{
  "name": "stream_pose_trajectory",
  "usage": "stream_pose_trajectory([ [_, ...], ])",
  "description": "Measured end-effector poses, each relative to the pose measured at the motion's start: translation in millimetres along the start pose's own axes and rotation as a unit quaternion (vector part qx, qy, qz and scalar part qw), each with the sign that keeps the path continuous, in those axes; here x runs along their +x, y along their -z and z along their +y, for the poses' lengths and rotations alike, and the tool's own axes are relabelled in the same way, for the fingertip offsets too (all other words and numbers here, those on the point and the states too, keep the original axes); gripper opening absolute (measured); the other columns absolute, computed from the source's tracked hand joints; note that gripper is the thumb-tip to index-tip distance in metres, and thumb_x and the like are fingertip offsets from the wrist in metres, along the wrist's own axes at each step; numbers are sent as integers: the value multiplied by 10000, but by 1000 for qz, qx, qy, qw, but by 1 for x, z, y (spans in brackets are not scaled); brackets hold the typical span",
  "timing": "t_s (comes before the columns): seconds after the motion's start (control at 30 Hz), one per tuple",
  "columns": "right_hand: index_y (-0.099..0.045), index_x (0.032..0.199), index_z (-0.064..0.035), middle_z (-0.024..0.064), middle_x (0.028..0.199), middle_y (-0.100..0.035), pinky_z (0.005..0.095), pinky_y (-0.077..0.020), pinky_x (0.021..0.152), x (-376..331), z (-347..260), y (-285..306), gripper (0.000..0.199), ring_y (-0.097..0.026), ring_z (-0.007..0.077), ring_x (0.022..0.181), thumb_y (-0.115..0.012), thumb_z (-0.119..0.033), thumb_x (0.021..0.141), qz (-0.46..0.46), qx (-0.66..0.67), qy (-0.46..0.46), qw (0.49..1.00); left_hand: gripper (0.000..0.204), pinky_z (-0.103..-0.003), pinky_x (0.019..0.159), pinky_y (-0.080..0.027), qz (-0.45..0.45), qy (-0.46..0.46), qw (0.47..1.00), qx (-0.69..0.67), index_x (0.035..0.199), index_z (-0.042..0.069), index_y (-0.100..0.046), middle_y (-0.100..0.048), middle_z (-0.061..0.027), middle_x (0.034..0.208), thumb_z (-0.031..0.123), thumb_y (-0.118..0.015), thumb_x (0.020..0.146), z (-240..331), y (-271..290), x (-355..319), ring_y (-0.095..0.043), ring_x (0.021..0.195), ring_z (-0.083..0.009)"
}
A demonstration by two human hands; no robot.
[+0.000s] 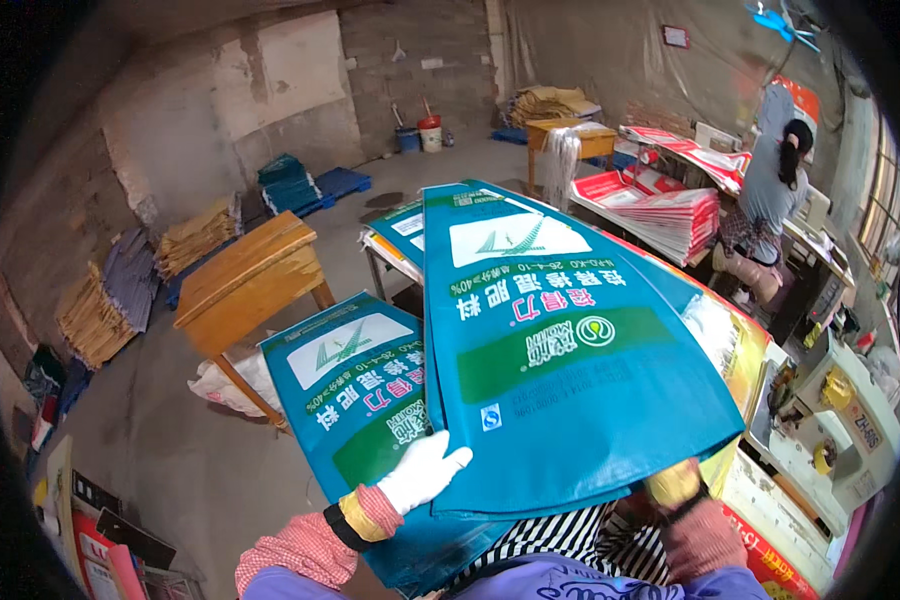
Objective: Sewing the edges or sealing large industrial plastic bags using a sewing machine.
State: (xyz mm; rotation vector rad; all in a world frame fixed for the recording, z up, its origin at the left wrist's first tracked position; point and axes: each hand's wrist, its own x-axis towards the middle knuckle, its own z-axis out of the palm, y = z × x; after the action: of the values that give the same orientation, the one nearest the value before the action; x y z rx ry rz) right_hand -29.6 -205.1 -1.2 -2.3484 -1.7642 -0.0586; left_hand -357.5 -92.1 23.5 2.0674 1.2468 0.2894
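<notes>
A large flat teal printed bag (580, 400) stretches away in front of me, its near edge bowed up towards me. At its left edge my left hand (425, 472), in a white glove, is closed on the bag with the thumb on top. My right hand (675, 487), in a yellowish glove, grips the near right edge; its fingers are partly hidden by the bag. Another teal bag (315, 400) of the same print lies lower on the left, under my left hand. More teal bags (400, 225) show behind the large one.
A sewing machine (855, 430) stands close on my right. A wooden table (250, 270) is at the left, with stacked brown sacks (95, 315) beyond it. Red and white bags (660, 215) are piled at the back right, near a seated person (770, 200).
</notes>
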Motion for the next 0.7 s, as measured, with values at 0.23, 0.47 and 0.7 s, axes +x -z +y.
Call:
stream_pose_trajectory([
  [0.23,-665,1072,-82,147,943,-684,399,-484,894,24,28,-68,298,-637,278,966,-684,-204,801,94,-150,95,980,449,-414,699,-475,-16,29,999,-1,919,-57,-533,-601,-245,846,387,-593,900,4,14,-14,-592,759,-320],
  [0.47,-638,1136,-28,122,1066,-678,408,-480,916,-34,46,94,304,-634,298,999,-635,-120,846,-73,320,268,906,392,-430,774,-476,-19,-25,1000,-2,955,-49,-555,-611,-258,905,337,-586,892,0,26,21,-603,865,-377],
  [0.7,-643,1197,-130,158,1025,-693,324,-509,818,5,103,53,381,-675,233,897,-664,-246,835,31,215,-169,961,397,-446,721,-456,67,-128,988,59,851,-24,-562,-593,-259,842,372,-574,886,16,38,57,-590,823,-405],
])
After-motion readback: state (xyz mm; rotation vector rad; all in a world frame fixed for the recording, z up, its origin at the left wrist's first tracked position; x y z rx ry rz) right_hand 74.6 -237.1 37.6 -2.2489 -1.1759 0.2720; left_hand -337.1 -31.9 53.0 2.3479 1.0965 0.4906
